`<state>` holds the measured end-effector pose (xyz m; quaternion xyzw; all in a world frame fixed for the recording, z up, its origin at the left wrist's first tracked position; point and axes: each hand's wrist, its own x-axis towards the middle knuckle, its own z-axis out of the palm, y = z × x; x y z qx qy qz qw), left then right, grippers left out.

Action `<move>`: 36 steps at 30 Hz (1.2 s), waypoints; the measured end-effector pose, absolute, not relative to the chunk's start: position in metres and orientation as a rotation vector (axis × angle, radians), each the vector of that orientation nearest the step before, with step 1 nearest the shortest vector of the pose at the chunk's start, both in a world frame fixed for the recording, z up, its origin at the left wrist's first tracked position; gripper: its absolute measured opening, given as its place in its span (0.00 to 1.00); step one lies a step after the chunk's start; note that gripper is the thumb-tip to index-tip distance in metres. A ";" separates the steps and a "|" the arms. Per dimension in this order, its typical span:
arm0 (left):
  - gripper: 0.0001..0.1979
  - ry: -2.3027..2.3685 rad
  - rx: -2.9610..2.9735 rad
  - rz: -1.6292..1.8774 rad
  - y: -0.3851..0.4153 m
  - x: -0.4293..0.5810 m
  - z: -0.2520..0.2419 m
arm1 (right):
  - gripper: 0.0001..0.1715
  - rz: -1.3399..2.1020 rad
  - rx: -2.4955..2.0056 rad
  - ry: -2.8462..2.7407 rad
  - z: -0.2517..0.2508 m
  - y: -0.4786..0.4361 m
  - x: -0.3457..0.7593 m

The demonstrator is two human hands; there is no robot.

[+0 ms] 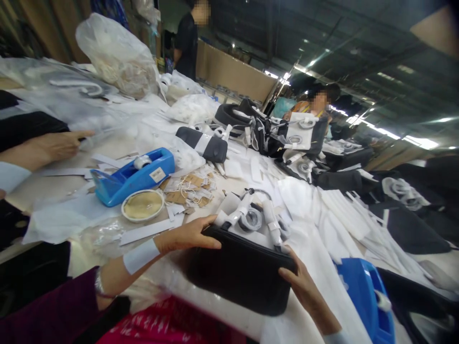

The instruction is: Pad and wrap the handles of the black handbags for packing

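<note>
A black handbag (244, 272), its handles (238, 210) wrapped in white padding, is held upright between my two hands at the table's near edge. My left hand (191, 234) grips its upper left corner, thumb on the front. At the upper right corner, my right hand (299, 277) is closed on the side, thumb over the front panel. A clear-wrapped coil (251, 219), perhaps a strap, lies at the top between the handles. Left of the bag are a round dish (142, 206) of yellowish stuff and a pile of tags with strings (193, 187).
Behind the dish stands a blue tape dispenser (134, 177); another blue dispenser (369, 301) is at right. A co-worker's hand (48, 150) touches a black item at far left. White foam strips (344, 215), a plastic sack (118, 55) and more black bags (247, 124) crowd the table.
</note>
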<state>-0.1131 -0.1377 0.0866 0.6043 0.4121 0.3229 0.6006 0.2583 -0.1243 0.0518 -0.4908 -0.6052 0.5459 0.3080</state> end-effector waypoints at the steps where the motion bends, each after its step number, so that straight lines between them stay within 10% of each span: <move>1: 0.34 0.938 1.430 0.732 -0.137 -0.114 0.089 | 0.35 1.435 -1.323 -1.577 0.049 -0.125 0.259; 14: 0.28 1.153 1.650 0.283 -0.123 -0.128 0.117 | 0.42 1.382 -1.684 -1.381 0.080 -0.140 0.247; 36: 0.35 1.162 1.059 1.196 -0.184 -0.087 0.068 | 0.38 1.438 -1.477 -1.239 0.103 -0.166 0.196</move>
